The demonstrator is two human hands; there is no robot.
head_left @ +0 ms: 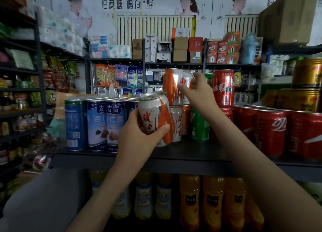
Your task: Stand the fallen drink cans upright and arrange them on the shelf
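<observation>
Silver aluminium drink can (pixel 155 116), orange-swooshed with red characters, sits in your left hand (pixel 139 137), the grip wrapped round its lower body. It hangs just above the front of the dark metal shelf (pixel 191 151), long axis tilted, pull-tab top pointing up and left. Your right hand (pixel 196 92) curls its grip round a second matching can (pixel 187 80), upright on the upper tier, near a tall red cola can (pixel 223 88).
</observation>
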